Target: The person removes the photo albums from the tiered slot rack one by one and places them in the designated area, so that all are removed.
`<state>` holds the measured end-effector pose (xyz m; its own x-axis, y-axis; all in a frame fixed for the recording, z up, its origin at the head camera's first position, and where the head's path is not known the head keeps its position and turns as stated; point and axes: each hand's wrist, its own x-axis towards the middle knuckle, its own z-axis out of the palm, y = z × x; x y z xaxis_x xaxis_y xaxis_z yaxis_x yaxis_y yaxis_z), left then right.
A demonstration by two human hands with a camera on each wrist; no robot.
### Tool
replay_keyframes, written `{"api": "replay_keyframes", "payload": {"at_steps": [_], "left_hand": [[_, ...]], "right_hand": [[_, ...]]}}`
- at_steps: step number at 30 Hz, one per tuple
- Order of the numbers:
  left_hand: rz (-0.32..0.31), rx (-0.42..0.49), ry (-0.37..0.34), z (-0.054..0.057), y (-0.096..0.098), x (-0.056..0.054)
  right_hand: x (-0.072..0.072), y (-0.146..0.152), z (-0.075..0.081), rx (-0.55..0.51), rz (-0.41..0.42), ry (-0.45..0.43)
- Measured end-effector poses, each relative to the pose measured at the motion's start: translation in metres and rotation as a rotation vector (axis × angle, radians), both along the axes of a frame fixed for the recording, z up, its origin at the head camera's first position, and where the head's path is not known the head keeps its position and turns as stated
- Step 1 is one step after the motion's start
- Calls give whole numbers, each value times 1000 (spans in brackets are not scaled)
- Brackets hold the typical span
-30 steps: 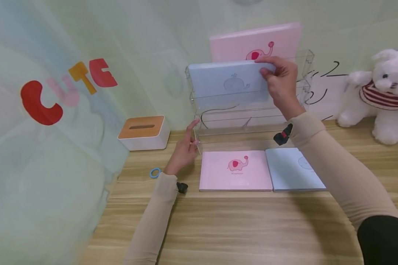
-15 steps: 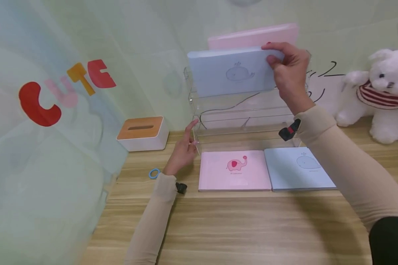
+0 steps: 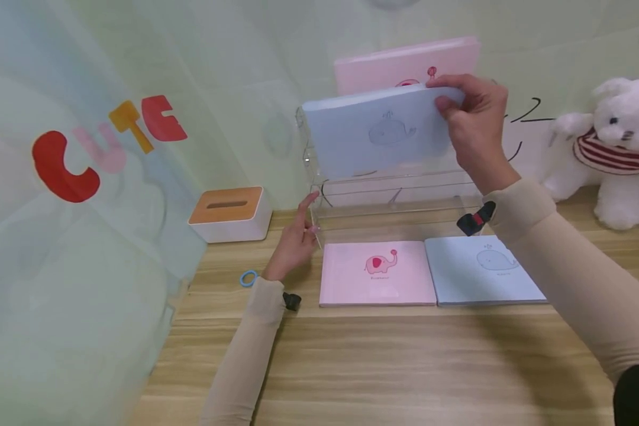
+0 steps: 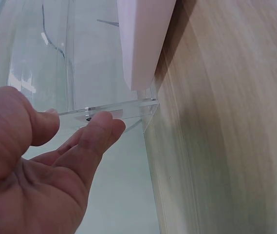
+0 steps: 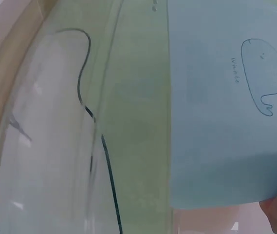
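Note:
In the head view my right hand (image 3: 474,121) pinches the upper right corner of a light blue book (image 3: 346,133) with a whale on its cover. It is held slightly tilted before the upper part of a clear acrylic rack (image 3: 404,207); whether its lower edge touches the rack I cannot tell. A pink elephant book (image 3: 362,68) stands behind it, partly covered. With fairly straight fingers, my left hand (image 3: 294,242) touches the rack's left side panel. The left wrist view shows thumb and fingertips spread along that panel (image 4: 133,105).
A second pink elephant book (image 3: 351,278) and a second blue whale book (image 3: 458,284) lie side by side before the rack. A wood-topped tissue box (image 3: 234,222) and a blue ring (image 3: 248,278) are at left. At right sits a white plush toy (image 3: 612,154).
My right hand has lifted the blue book, then lowered it partway with a slight tilt, shifting a little right overall. The left hand has stayed at the rack's side.

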<state>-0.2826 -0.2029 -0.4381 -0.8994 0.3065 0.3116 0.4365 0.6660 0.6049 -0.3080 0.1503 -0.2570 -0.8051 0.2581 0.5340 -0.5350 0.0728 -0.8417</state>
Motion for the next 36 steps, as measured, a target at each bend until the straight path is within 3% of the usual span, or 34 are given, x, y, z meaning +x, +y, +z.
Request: {"api": "replay_keyframes", "payload": {"at_steps": [4,12,27,36], "left_hand": [[4,8,-22,2,0,1],[15,14,-51,2,1,1],[-4,-9,9,0,-1,-1],[6,-18,-11,0,-1,0]], "right_hand": [[13,0,-8,52,-24,-76],[36,5,-23,35,8,-161],[76,11,-44,104,4,-351],[96,12,-66,121,37,-437]]}}
